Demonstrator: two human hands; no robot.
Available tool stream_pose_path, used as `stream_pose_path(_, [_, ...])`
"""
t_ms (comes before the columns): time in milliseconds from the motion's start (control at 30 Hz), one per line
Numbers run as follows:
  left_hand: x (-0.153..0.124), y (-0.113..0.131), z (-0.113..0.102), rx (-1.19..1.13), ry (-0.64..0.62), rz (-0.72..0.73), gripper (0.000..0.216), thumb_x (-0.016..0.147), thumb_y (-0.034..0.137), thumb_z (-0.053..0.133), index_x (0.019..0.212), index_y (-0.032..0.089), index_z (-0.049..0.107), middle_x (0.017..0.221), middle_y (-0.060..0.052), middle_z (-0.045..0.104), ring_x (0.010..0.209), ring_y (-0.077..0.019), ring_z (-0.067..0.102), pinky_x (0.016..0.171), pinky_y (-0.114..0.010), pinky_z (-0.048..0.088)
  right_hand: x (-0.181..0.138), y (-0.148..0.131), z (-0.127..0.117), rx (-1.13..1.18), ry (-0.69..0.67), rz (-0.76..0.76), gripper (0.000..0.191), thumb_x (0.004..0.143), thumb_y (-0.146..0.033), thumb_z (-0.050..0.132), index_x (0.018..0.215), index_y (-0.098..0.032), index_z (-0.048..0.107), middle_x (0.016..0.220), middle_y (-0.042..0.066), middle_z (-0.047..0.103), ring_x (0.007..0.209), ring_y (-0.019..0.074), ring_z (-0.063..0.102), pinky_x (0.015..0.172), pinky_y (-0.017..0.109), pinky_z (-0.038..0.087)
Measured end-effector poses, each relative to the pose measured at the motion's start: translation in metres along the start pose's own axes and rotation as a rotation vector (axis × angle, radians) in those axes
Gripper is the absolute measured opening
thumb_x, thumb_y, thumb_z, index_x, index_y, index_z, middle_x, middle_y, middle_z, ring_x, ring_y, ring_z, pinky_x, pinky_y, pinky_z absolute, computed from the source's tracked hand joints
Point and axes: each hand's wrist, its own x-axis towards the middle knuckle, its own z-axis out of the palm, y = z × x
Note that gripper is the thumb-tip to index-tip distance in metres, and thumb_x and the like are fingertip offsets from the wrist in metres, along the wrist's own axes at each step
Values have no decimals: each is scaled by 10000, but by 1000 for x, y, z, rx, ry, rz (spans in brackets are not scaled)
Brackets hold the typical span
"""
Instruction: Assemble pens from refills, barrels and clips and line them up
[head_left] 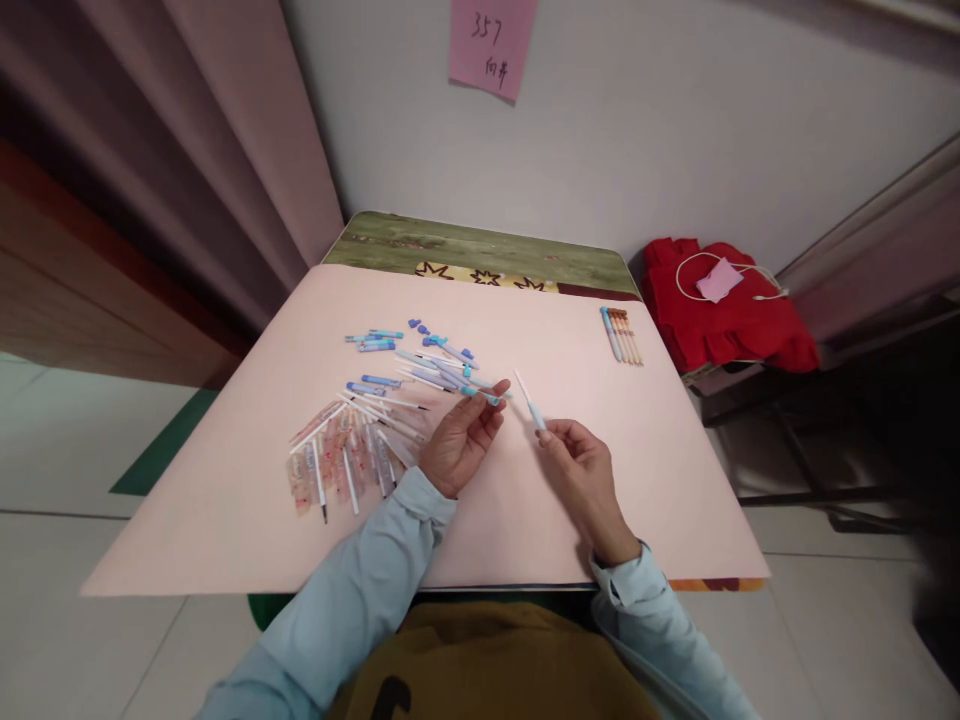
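Observation:
My right hand (577, 468) pinches a thin white pen refill with a blue collar (529, 400), its tip pointing up and away from me. My left hand (461, 440) holds a small blue pen part (486, 396) between thumb and fingers, beside the refill. Both hands hover over a pink sheet (225, 500) that covers the table. Just beyond my left hand lies a scatter of blue pen parts and white refills (431, 365). Clear pen barrels with refills (345, 455) lie to the left of my left hand.
Several assembled pens (622, 335) lie side by side at the sheet's far right. A red cloth with a white cable and a pink note (724, 305) rests on a stand to the right. A pink note (491, 40) hangs on the wall. A curtain hangs at left.

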Motion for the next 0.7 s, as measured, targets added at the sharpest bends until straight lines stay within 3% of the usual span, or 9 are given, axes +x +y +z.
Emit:
stream_pose_path(100, [2, 0, -2, -51, 40, -12, 86, 891, 130, 620, 890, 92, 698, 1171, -116, 693, 770, -68, 668, 692, -141, 569, -4, -7, -4, -82, 27, -64, 284, 827, -425, 673, 951, -171, 694, 829, 49, 711, 743, 165, 638, 639, 256, 504])
stream_pose_path(333, [3, -1, -4, -27, 64, 14, 45, 848, 123, 672, 876, 103, 700, 1003, -79, 725, 711, -64, 657, 659, -141, 562, -15, -23, -9, -389, 101, -207, 224, 852, -404, 635, 917, -206, 719, 726, 3, 637, 606, 125, 543, 397, 188, 344])
stream_pose_path(700, [-3, -6, 2, 175, -9, 17, 171, 733, 161, 793, 879, 86, 742, 723, -28, 666, 655, -70, 621, 610, -139, 514, -14, -32, -2, -632, 150, -439, 154, 893, -289, 587, 975, -235, 707, 885, 23, 720, 790, 178, 658, 664, 283, 527])
